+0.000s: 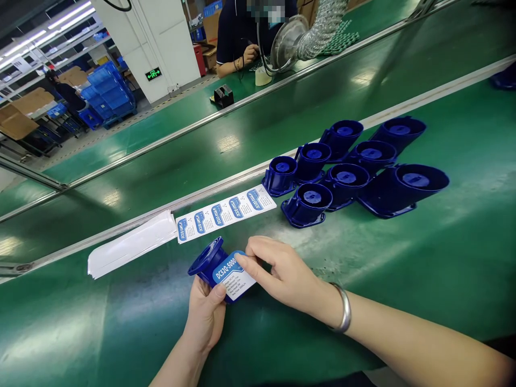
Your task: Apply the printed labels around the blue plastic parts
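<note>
My left hand (206,309) is closed around a blue plastic housing (205,257) with a flanged end, held tilted above the green bench. A blue and white label (237,282) printed "DC52Q-5000" lies against the housing's side. At its upper right edge, my right hand (282,271) pinches the label between thumb and fingers. My left thumb presses near the label's left edge. Whether the whole label touches the housing cannot be made out. Beyond my hands lies a label strip (226,214) with several similar labels.
Several blue housings (346,177) stand grouped on the right of the bench. Left of the strip is a stack of white sheets (131,244). A metal rail (161,207) runs behind them. Across the conveyor, a co-worker (242,40) sits by a silver duct (322,29).
</note>
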A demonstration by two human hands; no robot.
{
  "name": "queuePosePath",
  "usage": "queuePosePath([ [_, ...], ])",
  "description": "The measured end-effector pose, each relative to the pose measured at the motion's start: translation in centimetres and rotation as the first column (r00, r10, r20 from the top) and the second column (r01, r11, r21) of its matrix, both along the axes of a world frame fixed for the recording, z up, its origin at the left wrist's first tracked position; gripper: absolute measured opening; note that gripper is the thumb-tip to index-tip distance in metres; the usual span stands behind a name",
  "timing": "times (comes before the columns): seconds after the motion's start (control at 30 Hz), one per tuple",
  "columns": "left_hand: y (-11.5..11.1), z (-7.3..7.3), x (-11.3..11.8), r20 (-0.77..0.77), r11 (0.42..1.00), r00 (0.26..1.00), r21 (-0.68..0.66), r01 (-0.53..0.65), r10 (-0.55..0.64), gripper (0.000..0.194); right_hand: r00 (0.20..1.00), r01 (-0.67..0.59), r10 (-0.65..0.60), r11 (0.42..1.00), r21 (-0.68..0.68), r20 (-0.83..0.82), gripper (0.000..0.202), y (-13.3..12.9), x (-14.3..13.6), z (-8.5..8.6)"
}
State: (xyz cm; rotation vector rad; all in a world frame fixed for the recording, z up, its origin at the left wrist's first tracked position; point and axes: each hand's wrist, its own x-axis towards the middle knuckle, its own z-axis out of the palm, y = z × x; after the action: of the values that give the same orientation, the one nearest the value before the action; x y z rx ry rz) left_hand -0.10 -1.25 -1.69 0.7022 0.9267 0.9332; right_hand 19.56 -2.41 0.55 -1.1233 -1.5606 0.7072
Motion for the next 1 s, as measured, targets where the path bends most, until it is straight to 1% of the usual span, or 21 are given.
queuePosePath([
  [0.1, 0.1, 0.1, 0.0, 0.008, 0.999, 1.0, -0.043, -0.001, 0.001, 0.061, 1.0, -0.006, 0.004, 0.995, 0.102, 0.026, 0.037, 0.1, -0.3, -0.1],
  [0.17, 0.1, 0.1, -0.2, 0.019, 0.997, 1.0, -0.076, 0.005, -0.003, 0.065, 0.999, -0.011, 0.004, 0.989, 0.145, 0.047, 0.036, 0.2, -0.6, -0.2],
  [0.23, 0.1, 0.0, -0.4, 0.034, 0.994, 0.999, -0.104, 0.016, -0.012, 0.066, 0.999, -0.021, 0.014, 0.988, 0.156, 0.042, 0.036, 0.3, -0.9, -0.3],
  [0.37, -0.3, -0.1, -0.8, 0.082, 0.99, 0.996, -0.136, 0.049, -0.038, 0.062, 0.998, -0.052, 0.058, 0.99, 0.127, -0.04, 0.037, 0.1, -1.7, -0.6],
  [0.47, -0.5, -0.1, -0.8, 0.135, 0.989, 0.988, -0.113, 0.095, -0.079, 0.065, 0.99, -0.059, 0.067, 0.996, 0.063, -0.128, 0.037, -0.3, -2.2, -1.2],
  [0.53, -0.6, -0.2, -0.8, 0.165, 0.989, 0.982, -0.093, 0.113, -0.097, 0.066, 0.973, -0.065, 0.053, 0.997, -0.046, -0.224, 0.035, -0.6, -2.6, -1.6],
  [0.63, -0.4, -0.5, -0.8, 0.188, 0.993, 0.979, -0.077, 0.094, -0.078, 0.055, 0.916, -0.123, 0.026, 0.968, -0.219, -0.401, 0.028, -1.1, -3.4, -2.2],
  [0.7, -0.2, -0.7, -0.8, 0.2, 0.993, 0.977, -0.076, 0.096, -0.079, 0.047, 0.868, -0.175, 0.014, 0.944, -0.28, -0.497, 0.027, -1.2, -3.9, -2.6],
  [0.8, 0.3, -0.9, -0.8, 0.226, 0.99, 0.969, -0.076, 0.119, -0.1, 0.04, 0.814, -0.21, -0.029, 0.916, -0.341, -0.58, 0.035, -1.1, -4.6, -3.2],
  [0.87, 0.6, -0.6, -0.7, 0.263, 0.987, 0.959, -0.087, 0.136, -0.109, 0.036, 0.811, -0.186, -0.069, 0.911, -0.368, -0.581, 0.037, -0.8, -4.5, -3.7],
  [0.9, 0.7, -0.4, -0.6, 0.29, 0.983, 0.95, -0.1, 0.154, -0.119, 0.036, 0.817, -0.153, -0.094, 0.916, -0.371, -0.568, 0.038, -0.5, -4.2, -3.8],
  [1.0, 0.9, 0.4, -0.2, 0.381, 0.959, 0.906, -0.132, 0.249, -0.183, 0.043, 0.84, 0.007, -0.174, 0.951, -0.309, -0.514, 0.038, 0.2, -3.0, -3.8],
])
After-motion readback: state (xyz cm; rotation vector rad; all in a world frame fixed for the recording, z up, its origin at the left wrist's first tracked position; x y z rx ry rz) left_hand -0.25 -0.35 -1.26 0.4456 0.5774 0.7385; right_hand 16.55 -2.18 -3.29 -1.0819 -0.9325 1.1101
